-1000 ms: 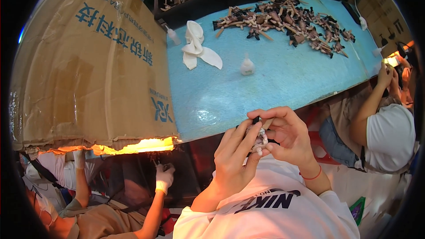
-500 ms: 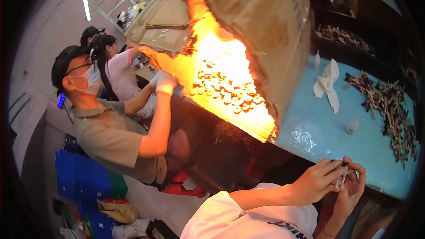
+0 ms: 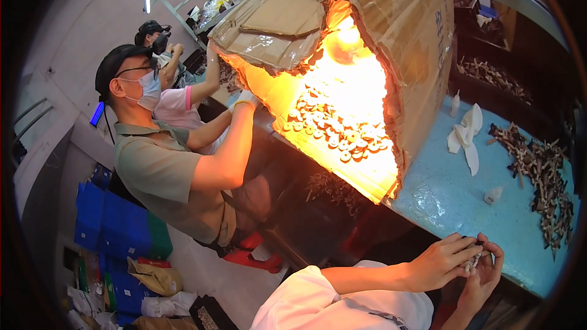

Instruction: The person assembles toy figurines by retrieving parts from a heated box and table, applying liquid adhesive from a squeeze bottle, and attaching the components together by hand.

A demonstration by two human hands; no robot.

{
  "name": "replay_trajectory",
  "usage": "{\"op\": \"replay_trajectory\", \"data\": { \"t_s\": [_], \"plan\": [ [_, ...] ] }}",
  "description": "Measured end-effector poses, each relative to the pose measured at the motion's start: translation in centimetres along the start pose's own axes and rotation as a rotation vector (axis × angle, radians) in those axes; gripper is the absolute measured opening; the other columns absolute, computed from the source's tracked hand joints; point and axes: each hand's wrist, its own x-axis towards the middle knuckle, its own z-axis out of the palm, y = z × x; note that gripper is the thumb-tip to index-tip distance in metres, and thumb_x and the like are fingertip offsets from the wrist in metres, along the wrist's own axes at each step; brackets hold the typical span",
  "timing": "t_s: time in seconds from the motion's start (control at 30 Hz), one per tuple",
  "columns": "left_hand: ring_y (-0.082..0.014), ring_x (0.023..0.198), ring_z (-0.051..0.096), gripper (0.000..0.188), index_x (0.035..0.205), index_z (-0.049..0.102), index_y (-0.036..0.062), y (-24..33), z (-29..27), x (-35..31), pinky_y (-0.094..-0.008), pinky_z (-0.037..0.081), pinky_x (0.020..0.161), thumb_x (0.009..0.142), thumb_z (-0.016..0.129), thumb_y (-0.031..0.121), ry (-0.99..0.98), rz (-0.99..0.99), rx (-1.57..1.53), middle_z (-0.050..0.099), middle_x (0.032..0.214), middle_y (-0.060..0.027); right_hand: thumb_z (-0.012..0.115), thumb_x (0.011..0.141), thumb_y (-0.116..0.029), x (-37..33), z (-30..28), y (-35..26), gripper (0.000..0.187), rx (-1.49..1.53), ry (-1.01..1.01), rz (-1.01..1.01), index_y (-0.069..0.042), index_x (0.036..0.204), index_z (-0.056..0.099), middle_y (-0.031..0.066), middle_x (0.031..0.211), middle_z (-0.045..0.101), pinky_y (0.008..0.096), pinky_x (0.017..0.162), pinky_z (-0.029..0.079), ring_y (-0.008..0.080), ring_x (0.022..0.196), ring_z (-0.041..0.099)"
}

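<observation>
At the lower right, my left hand (image 3: 441, 263) and my right hand (image 3: 485, 276) meet at the front edge of the blue tabletop (image 3: 428, 205). Between their fingertips is a small piece (image 3: 472, 262), pale and lumpy with a dark part, mostly covered by the fingers. My left fingers press on it from one side, while my right thumb and fingers curl round it from the other. Just beyond the hands lies a small white bottle (image 3: 493, 194). Farther right, a long heap of small dark-and-pale pieces (image 3: 541, 174) spreads over the tabletop.
A large cardboard box (image 3: 419, 43) with a torn opening covers glowing light and many round pieces (image 3: 342, 128). White cloth-like material (image 3: 466, 137) and an upright bottle (image 3: 455, 104) lie beyond. A masked co-worker (image 3: 165, 153) works at left; blue bins (image 3: 116, 229) stand on the floor.
My view has shifted, so the box and co-workers appear farther right. Both my hands stay together on the small piece, with only slight finger movement.
</observation>
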Motion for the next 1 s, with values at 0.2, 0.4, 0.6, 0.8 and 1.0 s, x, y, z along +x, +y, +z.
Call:
{"op": "replay_trajectory", "data": {
  "t_s": [0.2,0.4,0.6,0.8,1.0],
  "plan": [
    [-0.0334,0.087,0.051,0.050,0.115,0.050,-0.0050,0.3,0.1,-0.1,-0.0384,0.047,0.075,0.072,0.067,0.013,-0.010,0.021,0.005,0.051,0.113,-0.0217,0.070,0.074,-0.020,-0.5,0.0,-0.4,0.059,0.006,0.016,0.012,0.000,0.120,0.038,0.0202,0.124,0.046,0.0288,0.089,0.041,0.0187,0.106,0.050],
    [-0.0333,0.087,0.051,0.049,0.115,0.050,-0.0054,0.0,0.1,-0.1,-0.0384,0.046,0.075,0.073,0.066,0.014,-0.010,0.012,0.000,0.050,0.113,-0.0213,0.069,0.074,-0.022,-0.3,0.1,-0.5,0.059,-0.007,0.005,0.016,0.001,0.120,0.038,0.0203,0.124,0.046,0.0291,0.089,0.041,0.0188,0.107,0.050],
    [-0.0334,0.088,0.050,0.049,0.115,0.050,-0.0050,0.3,0.3,-0.4,-0.0389,0.046,0.076,0.073,0.066,0.015,-0.017,0.009,-0.001,0.050,0.113,-0.0209,0.068,0.074,-0.020,-0.7,0.0,-0.6,0.060,0.031,-0.010,0.014,0.001,0.121,0.037,0.0203,0.124,0.046,0.0295,0.089,0.041,0.0188,0.107,0.050],
    [-0.0342,0.090,0.051,0.051,0.116,0.051,-0.0038,0.2,0.5,-0.5,-0.0387,0.046,0.077,0.071,0.067,0.013,-0.022,-0.002,-0.015,0.050,0.113,-0.0216,0.071,0.073,-0.025,-1.2,0.8,-1.6,0.065,0.013,0.075,0.078,0.000,0.122,0.037,0.0198,0.124,0.046,0.0298,0.089,0.041,0.0188,0.106,0.051],
    [-0.0361,0.087,0.055,0.050,0.113,0.055,-0.0018,0.7,-0.8,0.5,-0.0390,0.048,0.073,0.065,0.068,0.003,-0.043,-0.038,0.031,0.056,0.106,-0.0219,0.067,0.073,-0.008,-0.7,1.1,-1.5,0.055,0.154,0.049,0.050,0.004,0.119,0.038,0.0230,0.120,0.049,0.0313,0.087,0.045,0.0201,0.101,0.053]
  ]
}}
